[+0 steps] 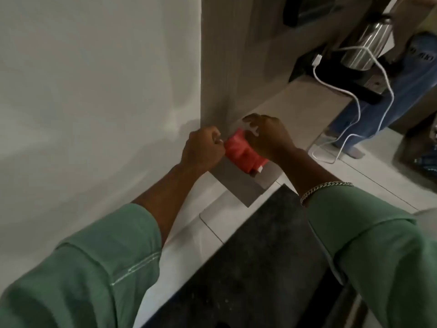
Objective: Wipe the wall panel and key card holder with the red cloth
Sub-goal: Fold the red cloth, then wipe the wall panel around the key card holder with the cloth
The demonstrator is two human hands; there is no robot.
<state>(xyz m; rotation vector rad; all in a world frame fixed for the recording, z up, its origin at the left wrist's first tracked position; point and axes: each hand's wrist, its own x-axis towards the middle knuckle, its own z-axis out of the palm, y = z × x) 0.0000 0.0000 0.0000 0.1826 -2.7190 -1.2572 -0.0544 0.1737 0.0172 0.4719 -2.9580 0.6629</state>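
Gripping a bunched red cloth [243,153] between both hands: left hand [203,150] fisted at its nine o'clock end, right hand [267,138] pinching its three o'clock end, beside grey wall panel [222,67] at twelve o'clock.

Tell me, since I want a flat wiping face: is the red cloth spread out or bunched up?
Bunched. The red cloth sits as a rolled wad between the left hand and right hand, both gripping it.

Cloth [243,151] between hands: left hand [203,150] left of it, right hand [267,138] right; kettle [369,43] far right behind.
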